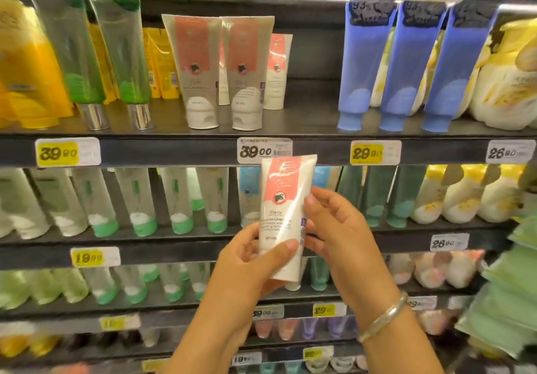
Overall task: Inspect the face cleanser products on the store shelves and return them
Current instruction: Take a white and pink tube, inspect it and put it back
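Hands meet in front of the shelves, both on one white cleanser tube (283, 216) with a coral-red label, held cap-down and tilted slightly, its crimped top just below the 39.00 price tag (263, 150). The left hand (250, 263) grips the lower part of the tube from the left, thumb laid across the front near the cap, fingers curled behind. The right hand (334, 228) holds the right edge of the tube, fingertips pressed on its side and thumb tip near the label's lower corner; a silver bangle (383, 317) sits on that wrist.

On the upper shelf (305, 125), directly above the held tube, stand two larger matching tubes (220, 71) with the same coral label, cap-down at the shelf front, and a smaller one (277, 71) behind them to the right. Left of these stand two green tubes (98, 54) with chrome caps and yellow packs (29, 65); to the right, three blue tubes (406, 65) lean side by side, with cream and yellow bottles (505, 77) beyond them.

The next shelf down holds a row of pale tubes with green caps (139, 202) on the left and darker teal tubes (386, 196) on the right. Lower shelves are blurred.
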`<state>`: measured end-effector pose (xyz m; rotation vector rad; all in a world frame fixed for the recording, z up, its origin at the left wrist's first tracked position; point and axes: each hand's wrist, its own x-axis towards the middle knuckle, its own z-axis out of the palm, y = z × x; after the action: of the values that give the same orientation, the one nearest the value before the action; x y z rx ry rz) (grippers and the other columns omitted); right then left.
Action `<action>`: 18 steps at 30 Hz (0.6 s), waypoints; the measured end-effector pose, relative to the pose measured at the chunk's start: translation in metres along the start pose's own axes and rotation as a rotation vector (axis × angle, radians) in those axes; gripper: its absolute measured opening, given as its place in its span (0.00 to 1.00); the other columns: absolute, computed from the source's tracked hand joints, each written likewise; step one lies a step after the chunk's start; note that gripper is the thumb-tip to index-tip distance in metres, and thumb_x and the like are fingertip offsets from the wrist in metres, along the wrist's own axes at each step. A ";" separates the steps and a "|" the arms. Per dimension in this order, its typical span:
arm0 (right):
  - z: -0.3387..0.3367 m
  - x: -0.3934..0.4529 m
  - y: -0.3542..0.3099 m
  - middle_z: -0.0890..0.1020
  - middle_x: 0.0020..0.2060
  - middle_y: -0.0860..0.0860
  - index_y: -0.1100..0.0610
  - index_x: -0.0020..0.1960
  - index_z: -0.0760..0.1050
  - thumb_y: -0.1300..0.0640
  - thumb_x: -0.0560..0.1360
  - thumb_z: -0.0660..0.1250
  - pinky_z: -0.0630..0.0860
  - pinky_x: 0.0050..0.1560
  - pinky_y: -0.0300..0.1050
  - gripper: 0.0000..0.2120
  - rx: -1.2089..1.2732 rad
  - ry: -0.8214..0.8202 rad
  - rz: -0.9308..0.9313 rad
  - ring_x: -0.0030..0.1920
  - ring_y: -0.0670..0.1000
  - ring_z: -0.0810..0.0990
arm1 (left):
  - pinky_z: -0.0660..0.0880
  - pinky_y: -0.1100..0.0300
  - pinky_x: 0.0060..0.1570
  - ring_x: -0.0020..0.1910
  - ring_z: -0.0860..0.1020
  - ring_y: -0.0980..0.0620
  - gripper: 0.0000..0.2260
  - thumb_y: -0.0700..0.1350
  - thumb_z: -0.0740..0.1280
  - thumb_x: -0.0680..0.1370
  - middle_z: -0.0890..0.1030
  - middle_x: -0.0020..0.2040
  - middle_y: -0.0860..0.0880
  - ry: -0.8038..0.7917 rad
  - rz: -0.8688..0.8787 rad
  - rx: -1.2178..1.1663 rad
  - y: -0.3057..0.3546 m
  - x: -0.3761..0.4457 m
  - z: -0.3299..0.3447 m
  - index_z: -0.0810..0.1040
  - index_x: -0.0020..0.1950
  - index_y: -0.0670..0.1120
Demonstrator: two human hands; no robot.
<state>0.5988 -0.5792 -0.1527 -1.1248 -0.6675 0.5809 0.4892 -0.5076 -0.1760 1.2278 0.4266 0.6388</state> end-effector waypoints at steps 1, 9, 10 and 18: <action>0.003 -0.005 0.003 0.85 0.43 0.51 0.56 0.54 0.76 0.58 0.76 0.63 0.79 0.36 0.38 0.08 0.008 -0.010 0.011 0.41 0.48 0.84 | 0.78 0.61 0.35 0.41 0.83 0.52 0.23 0.49 0.75 0.59 0.85 0.47 0.45 0.005 -0.002 0.004 -0.002 -0.005 -0.003 0.81 0.54 0.48; 0.018 -0.044 0.025 0.86 0.45 0.52 0.58 0.55 0.75 0.57 0.75 0.64 0.81 0.44 0.45 0.10 -0.020 -0.004 0.088 0.46 0.52 0.85 | 0.75 0.60 0.33 0.39 0.82 0.47 0.25 0.50 0.74 0.61 0.83 0.48 0.42 0.022 -0.014 0.055 -0.013 -0.046 -0.019 0.79 0.57 0.50; 0.019 -0.050 0.027 0.85 0.45 0.53 0.58 0.56 0.75 0.57 0.75 0.64 0.81 0.45 0.46 0.11 -0.020 0.002 0.096 0.47 0.53 0.84 | 0.74 0.61 0.29 0.34 0.81 0.48 0.24 0.50 0.74 0.61 0.83 0.48 0.41 0.020 -0.017 0.046 -0.014 -0.050 -0.020 0.80 0.56 0.50; 0.022 -0.098 0.038 0.85 0.45 0.55 0.60 0.56 0.74 0.52 0.68 0.67 0.81 0.39 0.46 0.19 -0.069 0.103 0.148 0.43 0.53 0.85 | 0.79 0.58 0.43 0.47 0.83 0.48 0.24 0.52 0.74 0.59 0.84 0.49 0.48 -0.021 -0.088 0.064 -0.033 -0.085 -0.030 0.80 0.56 0.55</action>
<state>0.5134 -0.6234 -0.2006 -1.2677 -0.5216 0.6255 0.4134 -0.5479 -0.2190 1.2679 0.4841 0.5401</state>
